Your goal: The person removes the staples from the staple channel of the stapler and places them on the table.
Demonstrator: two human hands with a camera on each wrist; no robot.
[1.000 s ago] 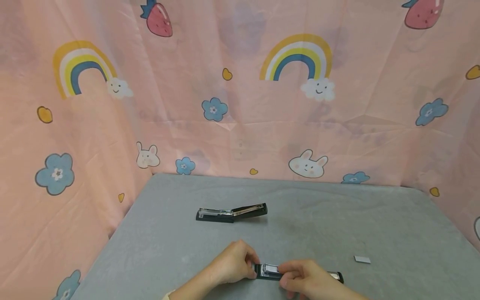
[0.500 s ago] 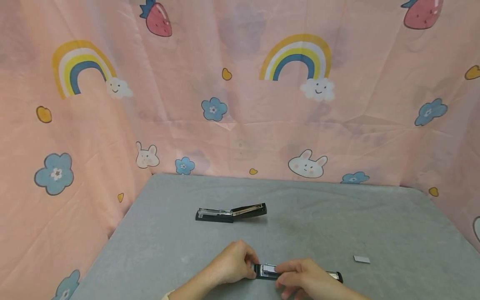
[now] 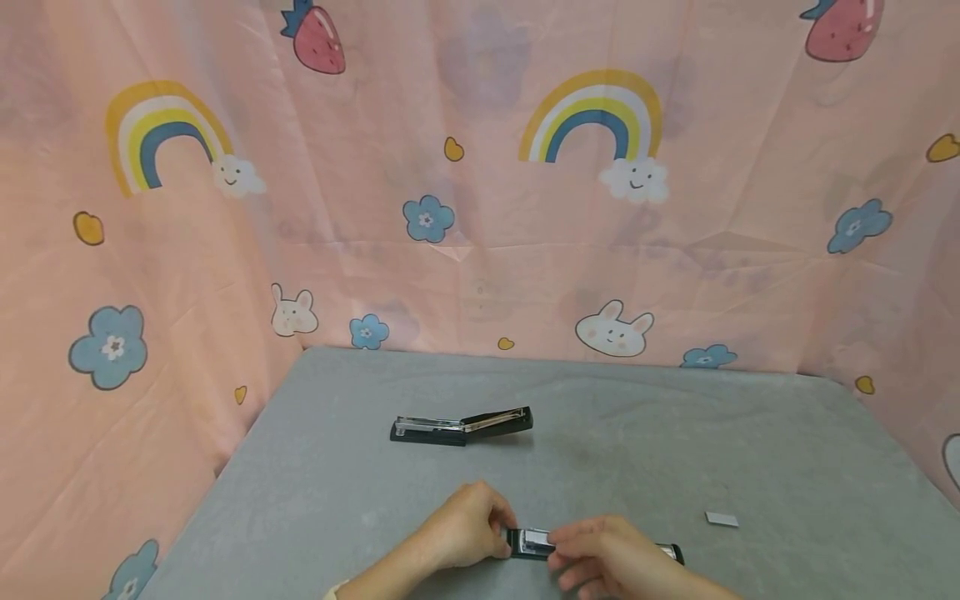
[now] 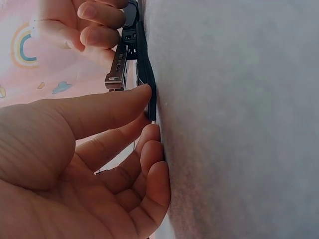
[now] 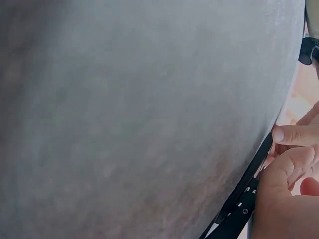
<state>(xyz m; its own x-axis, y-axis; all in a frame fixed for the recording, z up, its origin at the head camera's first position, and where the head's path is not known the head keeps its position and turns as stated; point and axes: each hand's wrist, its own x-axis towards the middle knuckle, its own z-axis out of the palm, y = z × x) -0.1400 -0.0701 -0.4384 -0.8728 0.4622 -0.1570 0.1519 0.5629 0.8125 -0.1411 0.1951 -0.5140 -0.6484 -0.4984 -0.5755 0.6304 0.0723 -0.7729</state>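
A black stapler (image 3: 531, 543) lies opened out on the table close in front of me. Its left end is pinched between thumb and fingers of my left hand (image 3: 468, 523); the left wrist view shows that thumb on the black base (image 4: 144, 64), below the metal magazine (image 4: 117, 68). A pale strip of staples (image 3: 537, 537) lies along the magazine in the head view. At its right end, the thumb and index finger of my right hand (image 3: 607, 550) pinch together, other fingers loosely curled. That hand covers the stapler's middle. The right wrist view shows the stapler's hinge side (image 5: 239, 204).
Farther back stands a second black stapler (image 3: 461, 425), also folded open. Another small grey strip of staples (image 3: 722, 519) lies to the right on the grey tablecloth (image 3: 637, 442). A pink patterned curtain (image 3: 480, 208) encloses the table's back and sides.
My right hand's fingertips have slid a little left along the stapler's magazine. The left hand keeps its hold on the stapler's end.
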